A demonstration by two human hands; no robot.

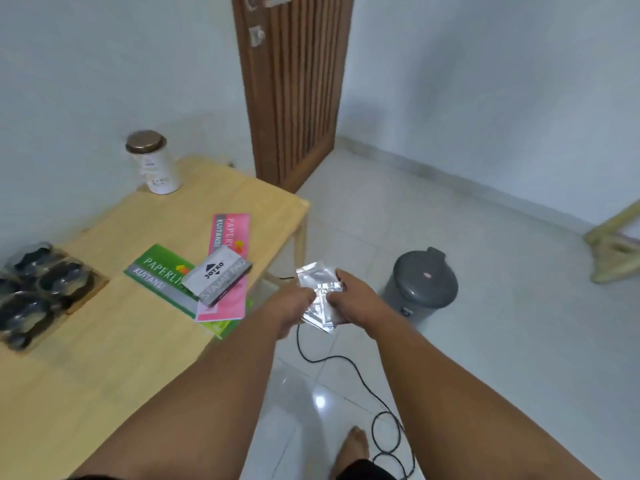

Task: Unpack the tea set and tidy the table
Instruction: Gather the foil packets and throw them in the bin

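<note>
Both bare forearms reach forward; the left hand (293, 306) and right hand (351, 301), close together, pinch crumpled foil packets (317, 273).

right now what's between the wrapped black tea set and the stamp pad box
The green receipt book, flat on the table and partly under the stamp pad box; head view.

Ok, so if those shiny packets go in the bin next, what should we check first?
1. Packets held firmly: ok. The left hand and right hand both grip the silver packets.
2. Bin open: not ok. The grey bin has its lid down.
3. Hands over the bin: not ok. It stands on the floor off to the right.
4. Packets empty: cannot tell.
5. Floor safe to step on: not ok. A black cable loops close to the foot.
</note>
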